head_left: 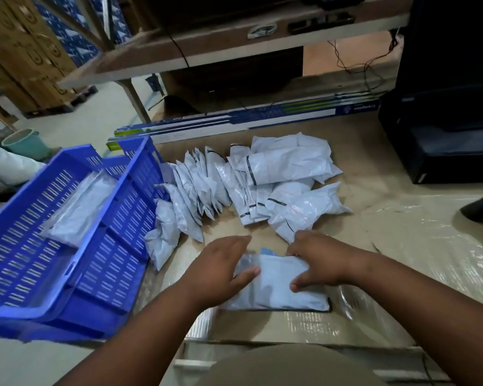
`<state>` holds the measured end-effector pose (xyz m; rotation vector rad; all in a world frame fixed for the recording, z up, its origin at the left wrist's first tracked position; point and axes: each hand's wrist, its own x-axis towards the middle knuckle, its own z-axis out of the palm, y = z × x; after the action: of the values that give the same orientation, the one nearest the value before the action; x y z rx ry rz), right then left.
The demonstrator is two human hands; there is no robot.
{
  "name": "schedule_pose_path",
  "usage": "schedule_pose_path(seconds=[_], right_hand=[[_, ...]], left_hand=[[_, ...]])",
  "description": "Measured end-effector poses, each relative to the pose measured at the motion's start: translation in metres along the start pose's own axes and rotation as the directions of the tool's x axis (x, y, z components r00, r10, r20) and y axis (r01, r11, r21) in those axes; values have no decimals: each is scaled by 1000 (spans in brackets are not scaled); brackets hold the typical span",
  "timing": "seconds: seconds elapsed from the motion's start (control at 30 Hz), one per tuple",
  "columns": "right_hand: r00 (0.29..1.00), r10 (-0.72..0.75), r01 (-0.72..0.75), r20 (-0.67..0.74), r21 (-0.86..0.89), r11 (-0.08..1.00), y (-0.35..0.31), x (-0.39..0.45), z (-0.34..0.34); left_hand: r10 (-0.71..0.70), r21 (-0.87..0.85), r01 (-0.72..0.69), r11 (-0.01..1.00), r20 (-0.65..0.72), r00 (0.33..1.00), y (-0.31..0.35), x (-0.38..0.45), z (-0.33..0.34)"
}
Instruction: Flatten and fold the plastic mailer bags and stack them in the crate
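A pale blue-white plastic mailer bag (279, 288) lies on the cardboard-covered table in front of me. My left hand (221, 263) presses on its left edge, thumb on top. My right hand (318, 260) holds its upper right edge, thumb and fingers pinching the plastic. Behind the bag, a heap of several white mailer bags (257, 185) rests on the table. The blue slatted crate (117, 218) stands to the left, tilted, and one flattened mailer bag (78, 210) lies inside it.
Long printed cartons (234, 121) lie across the table's back edge. A black box or machine (441, 129) stands at the right, with a dark handheld device (480, 207) near it. A shelf unit rises behind. A green bucket (23, 143) sits on the floor at left.
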<state>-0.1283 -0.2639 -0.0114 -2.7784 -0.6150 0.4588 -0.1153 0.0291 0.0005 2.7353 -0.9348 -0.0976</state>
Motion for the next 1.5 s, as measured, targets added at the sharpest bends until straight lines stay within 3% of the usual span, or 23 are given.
schedule_pose_path(seconds=[0.1, 0.2, 0.33, 0.5, 0.67, 0.73, 0.93, 1.17, 1.37, 1.5], right_hand=[[993, -114, 115, -22, 91, 989, -15, 14, -22], [976, -213, 217, -51, 114, 970, -37, 29, -56], [947, -298, 306, -124, 57, 950, -70, 57, -105], [885, -384, 378, -263, -76, 923, -120, 109, -174], [676, -477, 493, -561, -137, 859, -186, 167, -218], [643, -482, 494, -595, -158, 855, -208, 193, -220], [727, -434, 425, -532, -147, 893, -278, 259, -195], [833, -319, 352, -451, -13, 936, -318, 302, -147], [892, -222, 256, -394, 38, 966, -326, 326, -119], [893, -162, 200, -420, 47, 979, -332, 339, -110]], left_hand=[[116, 68, -117, 991, 17, 993, 15, 26, -27], [73, 159, -89, 983, 103, 992, 17, 36, -60], [19, 77, -25, 997, 76, 997, -2, 27, -108], [-194, 167, 202, 965, -64, 979, -42, 14, -176], [-400, 214, 446, 869, -225, 888, -102, -2, -250], [-481, 177, 529, 830, -253, 839, -134, -9, -271], [-584, 151, 636, 757, -280, 762, -219, -28, -298], [-745, 17, 762, 647, -199, 637, -316, -22, -258], [-756, -14, 760, 650, -112, 644, -368, 1, -210], [-760, -8, 762, 647, -78, 645, -403, 15, -185]])
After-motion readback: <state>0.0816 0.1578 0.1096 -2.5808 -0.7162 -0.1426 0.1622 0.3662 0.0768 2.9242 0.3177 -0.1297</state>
